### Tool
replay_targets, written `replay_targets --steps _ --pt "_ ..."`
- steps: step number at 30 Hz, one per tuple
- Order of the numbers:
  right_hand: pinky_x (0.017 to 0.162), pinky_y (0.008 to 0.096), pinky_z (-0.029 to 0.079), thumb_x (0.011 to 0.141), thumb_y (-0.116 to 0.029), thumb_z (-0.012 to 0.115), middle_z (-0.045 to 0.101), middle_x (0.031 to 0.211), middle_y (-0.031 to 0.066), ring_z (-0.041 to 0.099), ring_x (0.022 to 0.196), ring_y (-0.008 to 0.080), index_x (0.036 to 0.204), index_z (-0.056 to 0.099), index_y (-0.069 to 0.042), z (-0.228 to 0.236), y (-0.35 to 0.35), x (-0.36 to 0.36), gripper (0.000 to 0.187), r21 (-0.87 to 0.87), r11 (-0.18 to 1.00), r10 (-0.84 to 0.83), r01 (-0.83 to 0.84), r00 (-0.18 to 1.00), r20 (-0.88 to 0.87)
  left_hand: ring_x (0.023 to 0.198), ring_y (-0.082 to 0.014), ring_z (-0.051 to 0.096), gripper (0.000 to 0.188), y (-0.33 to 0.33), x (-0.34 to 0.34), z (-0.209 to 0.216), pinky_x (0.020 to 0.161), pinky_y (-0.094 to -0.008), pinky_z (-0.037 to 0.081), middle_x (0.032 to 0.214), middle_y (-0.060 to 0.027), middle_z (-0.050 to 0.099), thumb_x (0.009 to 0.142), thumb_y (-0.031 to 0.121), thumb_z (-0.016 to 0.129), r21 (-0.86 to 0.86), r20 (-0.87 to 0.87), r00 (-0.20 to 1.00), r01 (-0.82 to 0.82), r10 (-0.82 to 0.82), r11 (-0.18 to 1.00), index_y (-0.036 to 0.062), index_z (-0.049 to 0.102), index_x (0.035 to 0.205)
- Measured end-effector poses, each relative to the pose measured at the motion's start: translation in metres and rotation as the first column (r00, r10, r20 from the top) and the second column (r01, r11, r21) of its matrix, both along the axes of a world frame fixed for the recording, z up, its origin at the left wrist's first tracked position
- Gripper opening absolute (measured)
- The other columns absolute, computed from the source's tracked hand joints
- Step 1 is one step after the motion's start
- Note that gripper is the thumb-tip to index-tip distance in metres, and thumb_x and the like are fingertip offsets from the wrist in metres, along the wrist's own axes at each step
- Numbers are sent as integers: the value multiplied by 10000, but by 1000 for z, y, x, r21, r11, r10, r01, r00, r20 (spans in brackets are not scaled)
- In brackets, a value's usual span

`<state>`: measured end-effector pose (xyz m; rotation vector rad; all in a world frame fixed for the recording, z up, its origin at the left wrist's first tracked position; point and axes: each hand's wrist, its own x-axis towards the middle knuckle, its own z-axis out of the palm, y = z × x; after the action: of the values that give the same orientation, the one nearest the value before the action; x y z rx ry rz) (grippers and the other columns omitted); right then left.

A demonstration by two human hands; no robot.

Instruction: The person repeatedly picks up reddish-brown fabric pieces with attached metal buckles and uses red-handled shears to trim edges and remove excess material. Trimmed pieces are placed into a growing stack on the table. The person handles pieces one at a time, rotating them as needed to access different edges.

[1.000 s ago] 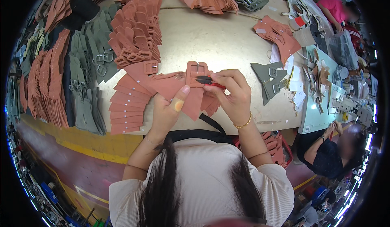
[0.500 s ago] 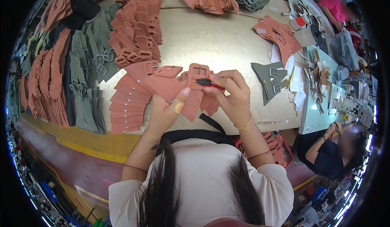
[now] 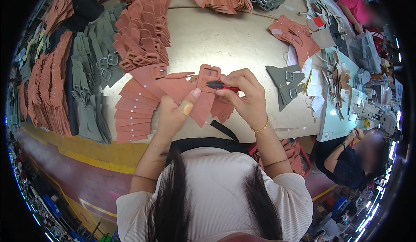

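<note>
My left hand (image 3: pixel 174 117), a beige plaster on its thumb, pinches a salmon-coloured leather piece (image 3: pixel 199 109) that has a covered buckle (image 3: pixel 210 72) at its top. Red-handled thread snips (image 3: pixel 215 84) with dark blades are in my right hand (image 3: pixel 248 95). Their tips lie against the lower part of the buckle. Whether the blades touch a thread is too small to tell. Left of my hands, a fan of overlapping salmon leather pieces (image 3: pixel 135 105) spreads over the table, a second buckle piece (image 3: pixel 159 71) on top.
Piles of salmon straps (image 3: pixel 143 29) and green buckled straps (image 3: pixel 82 64) cover the table's left. At right lie green buckle pieces (image 3: pixel 284 84), salmon pieces (image 3: pixel 296 36) and paper slips (image 3: pixel 315 85). A person (image 3: pixel 351 155) sits by a sewing machine (image 3: pixel 372 110). A red crate (image 3: pixel 291 157) stands below the table edge.
The held leather piece and its buckle have tilted slightly, and the strap end beside it now shows more edge-on. The snips stay at the buckle, my right fingers a little more closed around them.
</note>
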<state>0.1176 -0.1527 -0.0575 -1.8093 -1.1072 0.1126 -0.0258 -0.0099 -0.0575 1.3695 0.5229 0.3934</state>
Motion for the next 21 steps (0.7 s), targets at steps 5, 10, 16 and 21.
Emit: replay_targets --steps 5,10,16,21 --pt "668 257 558 705 -73 806 627 932 98 649 802 158 947 693 4 0 0 -1 278 -18 1000 -6 6 1000 -5 863 -78 573 273 1 0 3 741 -233 472 970 -41 650 930 163 614 18 13 1000 -5 5 1000 -52 632 1098" --pt "652 252 547 708 -77 805 623 931 97 639 780 154 959 695 5 -1 1 -2 285 -13 1000 -26 26 999 23 874 -86 576 278 -3 0 4 761 -237 472 972 -40 646 931 167 616 2 33 999 -18 18 1000 -49 624 1106" --pt "652 247 549 718 -66 796 621 932 95 639 788 151 948 692 10 -5 1 0 264 -1 1000 -7 7 1000 19 935 -99 565 411 8 0 4 822 -231 452 1011 -34 604 916 150 629 148 -52 996 78 -71 986 -34 509 1263" --pt "656 304 500 688 -109 806 638 878 87 612 758 212 895 674 -24 -8 7 -7 260 63 996 -57 67 988 -144 945 -109 566 344 11 -2 3 827 -244 454 1039 -52 607 925 158 623 57 -75 992 111 -107 992 -29 557 1205"
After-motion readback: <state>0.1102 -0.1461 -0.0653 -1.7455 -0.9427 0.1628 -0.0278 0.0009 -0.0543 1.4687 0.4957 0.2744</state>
